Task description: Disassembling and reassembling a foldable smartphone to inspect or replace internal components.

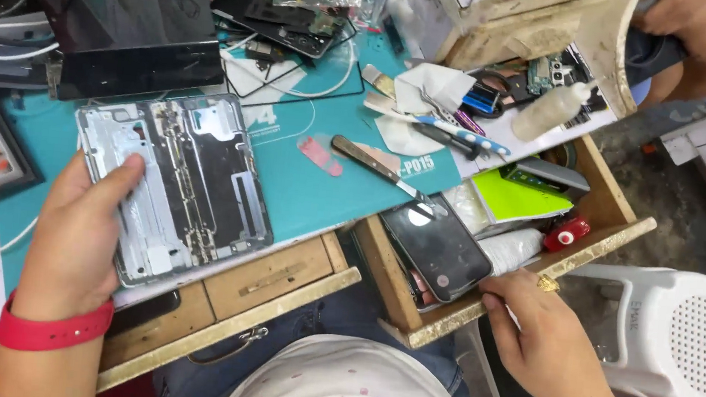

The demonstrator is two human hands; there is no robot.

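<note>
Frame lies under our left hand, long axis near-far, fingers flat; right hand grips the drawer edge.

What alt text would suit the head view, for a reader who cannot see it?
The left hand rests on a silver metal frame on a teal mat, while the right hand grips the front edge of an open wooden drawer holding a dark phone.

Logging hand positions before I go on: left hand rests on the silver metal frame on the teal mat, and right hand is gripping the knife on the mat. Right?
Not quite. The left hand does rest on the silver metal frame on the teal mat, but the right hand is at the open drawer beside a dark phone; the knife lies untouched. The head view shows it.
</note>
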